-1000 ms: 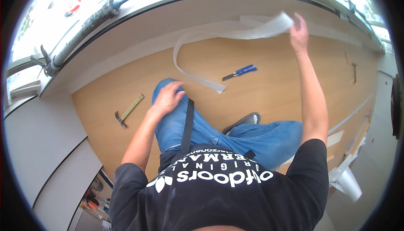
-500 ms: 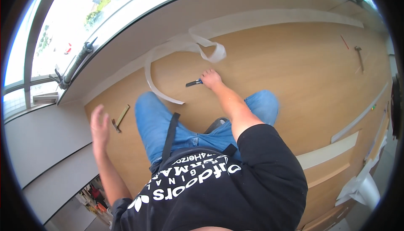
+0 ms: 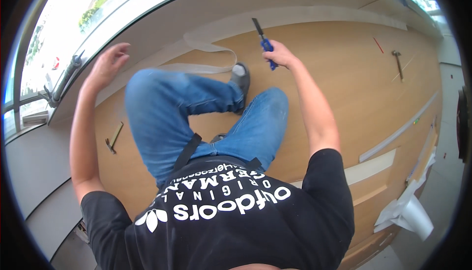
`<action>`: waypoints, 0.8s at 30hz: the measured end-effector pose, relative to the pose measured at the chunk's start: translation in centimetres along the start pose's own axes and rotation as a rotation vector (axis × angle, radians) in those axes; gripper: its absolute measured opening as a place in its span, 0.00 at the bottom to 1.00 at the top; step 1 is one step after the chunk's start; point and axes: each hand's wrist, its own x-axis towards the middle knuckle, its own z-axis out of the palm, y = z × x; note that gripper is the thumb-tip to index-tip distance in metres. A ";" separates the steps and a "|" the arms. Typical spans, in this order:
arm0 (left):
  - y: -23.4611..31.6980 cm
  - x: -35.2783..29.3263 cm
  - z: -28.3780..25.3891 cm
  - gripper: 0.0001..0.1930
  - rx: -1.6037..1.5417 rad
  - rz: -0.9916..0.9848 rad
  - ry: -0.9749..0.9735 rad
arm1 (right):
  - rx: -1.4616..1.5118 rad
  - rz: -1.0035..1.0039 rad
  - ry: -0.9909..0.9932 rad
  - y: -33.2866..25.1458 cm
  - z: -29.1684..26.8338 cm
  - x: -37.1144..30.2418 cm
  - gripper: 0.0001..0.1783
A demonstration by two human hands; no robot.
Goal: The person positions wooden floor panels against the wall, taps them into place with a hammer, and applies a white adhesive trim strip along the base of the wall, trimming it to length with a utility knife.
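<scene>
The fingers of the right hand [image 3: 280,55] are clenched around the blue handle of a utility knife [image 3: 267,45], which is above the wooden surface, right of the middle of the scene, its dark blade pointing far and slightly left. The left hand [image 3: 107,67] is on the far left, its fingers released and loosely bent; whether they touch the grey panel [image 3: 147,39] behind them I cannot tell. Between the hands, a thin white strip [image 3: 199,68] curls in a loop, its nearer run passing beyond the raised left knee and toward a grey shoe [image 3: 241,79]. Beyond it, a broad white band [image 3: 314,16] follows the far edge of the wooden surface [image 3: 324,58]. The person sits on that surface in blue jeans [image 3: 160,103], both knees bent. Out to the left, a hammer [image 3: 115,135] with a light handle lies near the left thigh, and a caulking gun [image 3: 66,79] rests on the ledge by the window. On the far right lie a second hammer [image 3: 398,67] and a thin red stick [image 3: 378,45]. Nearer on the right are a long pale strip [image 3: 399,128] and a partly rolled white sheet [image 3: 410,213].
</scene>
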 end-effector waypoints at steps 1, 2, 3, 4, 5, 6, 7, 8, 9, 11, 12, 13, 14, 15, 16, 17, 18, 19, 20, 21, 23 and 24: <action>0.7 0.5 2.8 0.20 -0.106 -0.092 -0.053 | -0.027 -0.022 0.080 1.9 -1.7 -0.2 0.14; -0.9 0.8 5.6 0.19 -0.188 -0.111 -0.079 | -0.045 -0.063 0.151 3.2 -2.5 0.1 0.16; -2.5 1.2 8.3 0.19 -0.328 -0.189 -0.128 | -0.108 -0.088 0.203 4.9 -2.6 0.4 0.17; 0.8 2.0 10.7 0.22 -0.310 -0.205 -0.169 | -0.181 -0.090 0.258 8.3 -3.2 -0.3 0.18; 1.7 3.7 13.5 0.26 -0.264 -0.203 -0.204 | -0.253 -0.085 0.321 12.8 -4.8 -1.0 0.19; 3.4 6.1 16.3 0.29 -0.308 -0.184 -0.248 | -0.324 -0.080 0.389 16.4 -7.0 -1.6 0.20; 2.3 7.7 19.2 0.29 -0.424 -0.224 -0.288 | -0.321 0.078 0.313 17.9 -6.9 -1.6 0.20; 3.5 10.0 21.9 0.28 -0.522 -0.260 -0.378 | -0.335 0.257 0.230 20.0 -7.0 -2.2 0.19; 5.1 12.0 24.7 0.28 -0.269 -0.160 -0.404 | -0.333 0.278 0.188 22.0 -7.6 -3.1 0.19; 7.0 17.5 30.1 0.30 -0.056 0.154 -0.439 | -0.393 0.293 0.198 24.1 -9.6 -2.6 0.21; 9.4 20.6 32.5 0.30 -0.031 0.205 -0.449 | -0.402 0.312 0.191 24.8 -11.0 -2.3 0.21; 11.3 23.3 34.4 0.31 0.001 0.255 -0.463 | -0.437 0.349 0.200 25.2 -11.7 -1.8 0.21; 12.3 25.9 36.3 0.31 0.065 0.347 -0.428 | -0.472 0.380 0.208 25.2 -12.6 -1.1 0.22; 12.8 28.2 38.1 0.31 0.128 0.438 -0.392 | -0.470 0.393 0.197 24.9 -13.0 -0.2 0.22; 13.4 30.1 39.9 0.31 0.114 0.436 -0.406 | -0.522 0.440 0.095 24.4 -13.3 0.6 0.23; 14.2 32.2 41.6 0.31 0.116 0.505 -0.342 | -0.576 0.489 -0.001 23.9 -13.8 1.3 0.24; 14.5 34.3 42.8 0.32 0.124 0.575 -0.271 | -0.580 0.502 0.002 23.7 -14.2 2.0 0.24; 14.6 36.1 43.8 0.32 0.116 0.580 -0.276 | -0.586 0.506 -0.005 23.3 -14.2 2.4 0.25; 14.3 37.0 45.4 0.32 0.116 0.448 -0.193 | -0.594 0.520 -0.024 23.0 -13.9 2.2 0.25; 14.3 37.5 46.6 0.33 0.119 0.312 -0.115 | -0.596 0.541 -0.038 22.5 -13.7 2.0 0.25; 13.2 37.8 47.8 0.33 0.112 0.357 -0.141 | -0.510 0.637 -0.021 21.4 -13.7 1.6 0.22; 13.2 39.3 47.6 0.33 0.125 0.428 -0.129 | -0.514 0.648 -0.001 22.0 -14.5 1.1 0.22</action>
